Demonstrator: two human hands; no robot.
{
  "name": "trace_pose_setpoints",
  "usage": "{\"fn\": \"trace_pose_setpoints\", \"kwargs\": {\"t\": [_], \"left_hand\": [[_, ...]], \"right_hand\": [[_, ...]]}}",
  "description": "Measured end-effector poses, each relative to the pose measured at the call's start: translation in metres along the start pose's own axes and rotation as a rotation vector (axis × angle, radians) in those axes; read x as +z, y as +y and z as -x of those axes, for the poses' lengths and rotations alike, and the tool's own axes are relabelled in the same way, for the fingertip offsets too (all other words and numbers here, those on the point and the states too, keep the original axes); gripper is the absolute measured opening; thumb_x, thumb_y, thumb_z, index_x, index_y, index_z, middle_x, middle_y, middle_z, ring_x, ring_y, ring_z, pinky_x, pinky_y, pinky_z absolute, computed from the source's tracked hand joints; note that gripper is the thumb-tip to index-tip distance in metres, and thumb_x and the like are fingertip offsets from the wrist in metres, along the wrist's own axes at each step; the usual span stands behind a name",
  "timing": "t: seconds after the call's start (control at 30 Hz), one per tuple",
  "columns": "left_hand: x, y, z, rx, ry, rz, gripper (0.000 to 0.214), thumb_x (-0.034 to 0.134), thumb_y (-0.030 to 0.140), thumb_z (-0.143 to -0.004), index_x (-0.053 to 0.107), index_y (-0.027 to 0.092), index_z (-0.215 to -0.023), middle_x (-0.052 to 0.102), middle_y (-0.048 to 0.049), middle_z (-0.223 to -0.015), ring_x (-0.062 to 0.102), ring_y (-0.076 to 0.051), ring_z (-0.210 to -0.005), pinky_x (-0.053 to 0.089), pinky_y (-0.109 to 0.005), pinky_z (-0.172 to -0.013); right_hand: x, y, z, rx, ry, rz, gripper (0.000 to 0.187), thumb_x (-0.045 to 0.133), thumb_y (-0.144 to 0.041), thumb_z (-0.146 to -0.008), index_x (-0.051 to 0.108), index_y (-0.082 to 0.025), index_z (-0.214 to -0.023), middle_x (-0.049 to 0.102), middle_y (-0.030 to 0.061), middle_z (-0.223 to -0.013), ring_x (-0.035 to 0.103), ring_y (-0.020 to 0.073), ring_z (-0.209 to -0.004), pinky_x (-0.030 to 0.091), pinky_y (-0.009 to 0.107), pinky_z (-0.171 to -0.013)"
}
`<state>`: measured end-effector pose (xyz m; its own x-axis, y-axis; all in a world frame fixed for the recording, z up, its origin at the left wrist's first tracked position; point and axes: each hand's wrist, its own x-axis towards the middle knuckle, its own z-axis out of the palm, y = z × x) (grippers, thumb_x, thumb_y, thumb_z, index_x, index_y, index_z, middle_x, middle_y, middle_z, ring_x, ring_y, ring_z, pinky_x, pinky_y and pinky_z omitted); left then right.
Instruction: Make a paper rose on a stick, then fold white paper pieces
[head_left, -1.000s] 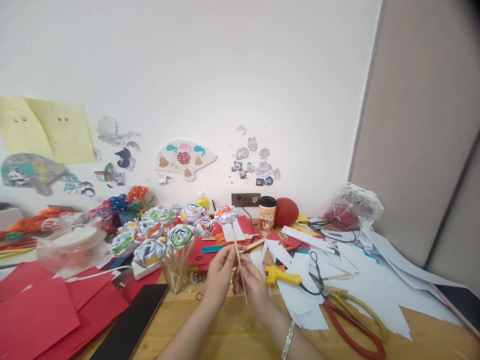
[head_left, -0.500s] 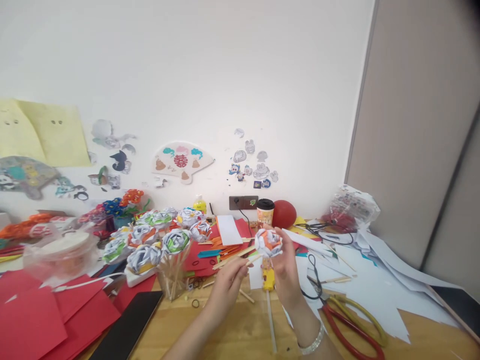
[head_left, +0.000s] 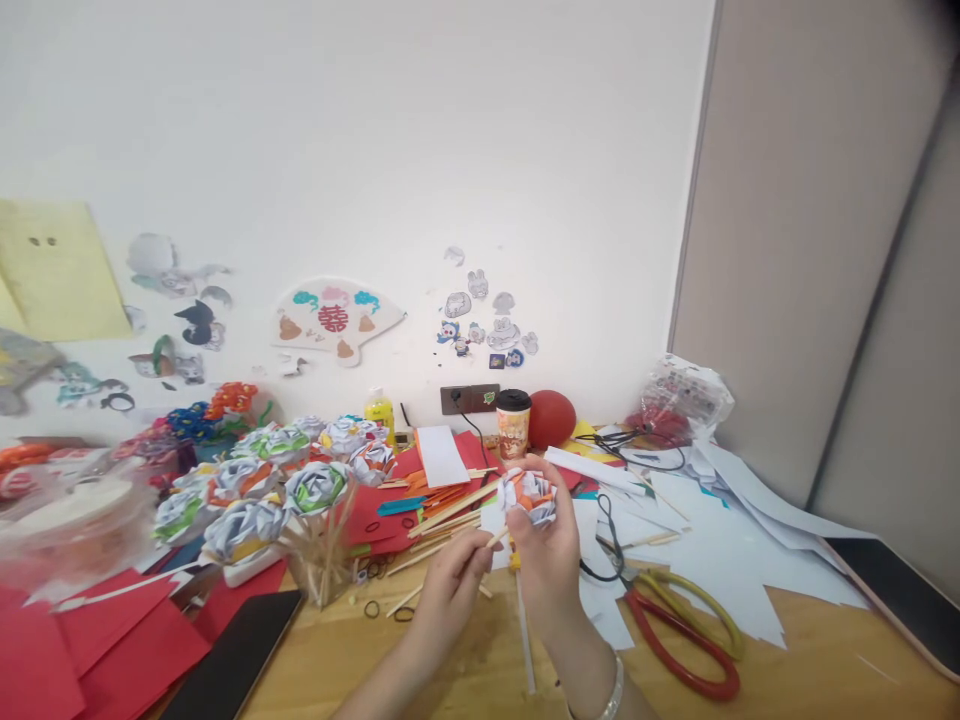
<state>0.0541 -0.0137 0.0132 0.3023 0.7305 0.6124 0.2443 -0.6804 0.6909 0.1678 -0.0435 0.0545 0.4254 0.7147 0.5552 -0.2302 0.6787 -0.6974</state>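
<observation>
A white paper flower [head_left: 529, 494] with orange edges is held up over the table. My right hand [head_left: 549, 555] is closed around the bloom, its thumb across the near side and its fingers behind. My left hand [head_left: 456, 578] pinches the flower's thin wooden stick [head_left: 495, 538] just below and left of the bloom. Behind my hands stands a paper cup [head_left: 514, 428] with a black lid. Several loose wooden sticks [head_left: 450, 512] lie left of the flower. Part of a yellow object under my right hand is hidden.
Several finished paper flowers [head_left: 247, 520] and a clear cup of sticks [head_left: 319, 560] stand at left. Red paper [head_left: 127, 640] and a black phone-like slab [head_left: 232, 655] lie in front. Red-and-yellow-handled scissors [head_left: 686, 640] and white paper sheets [head_left: 739, 570] lie at right.
My right hand has closed further around the bloom, its thumb now pressed over the front. My left hand still pinches the stick. The view has turned slightly to the right.
</observation>
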Motion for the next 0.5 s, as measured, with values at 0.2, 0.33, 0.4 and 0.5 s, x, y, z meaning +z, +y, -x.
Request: {"fn": "trace_pose_setpoints", "kwargs": {"t": [0.2,0.33,0.4,0.5], "left_hand": [[0.000,-0.002,0.003,0.016,-0.015,0.085,0.026,0.048,0.041,-0.086,0.063,0.020,-0.082,0.064,-0.0046,-0.076,0.058,-0.019,-0.076,0.046,-0.026,-0.069],[-0.010,0.001,-0.002,-0.014,-0.191,0.180,0.031,0.047,0.045,-0.085,0.061,0.019,-0.075,0.060,-0.0030,-0.069,0.055,-0.016,-0.067,0.044,-0.024,-0.064],[-0.016,0.003,-0.005,-0.061,-0.305,0.253,0.036,0.047,0.049,-0.085,0.060,0.018,-0.074,0.057,-0.0020,-0.065,0.052,-0.015,-0.062,0.042,-0.023,-0.060],[-0.019,0.005,-0.006,-0.123,-0.442,0.330,0.040,0.048,0.053,-0.083,0.061,0.016,-0.074,0.054,-0.0010,-0.063,0.047,-0.013,-0.059,0.038,-0.022,-0.058]], "right_hand": [[0.003,-0.001,0.009,-0.090,0.011,0.035,0.065,0.066,-0.047,-0.072,0.038,-0.026,-0.126,0.052,0.0102,-0.115,0.055,0.0237,-0.094,0.046,0.036,-0.079],[-0.009,-0.011,-0.004,-0.051,-0.286,-0.071,0.091,0.067,-0.069,-0.055,0.036,-0.027,-0.129,0.052,0.0130,-0.118,0.054,0.0284,-0.097,0.045,0.040,-0.081],[-0.015,-0.019,-0.012,0.046,-0.445,-0.126,0.090,0.067,-0.070,-0.053,0.039,-0.027,-0.127,0.053,0.0129,-0.117,0.055,0.0277,-0.094,0.046,0.040,-0.079],[-0.023,-0.025,-0.018,0.153,-0.529,-0.255,0.084,0.070,-0.066,-0.054,0.043,-0.029,-0.124,0.055,0.0104,-0.113,0.057,0.0237,-0.086,0.047,0.036,-0.072]]}}
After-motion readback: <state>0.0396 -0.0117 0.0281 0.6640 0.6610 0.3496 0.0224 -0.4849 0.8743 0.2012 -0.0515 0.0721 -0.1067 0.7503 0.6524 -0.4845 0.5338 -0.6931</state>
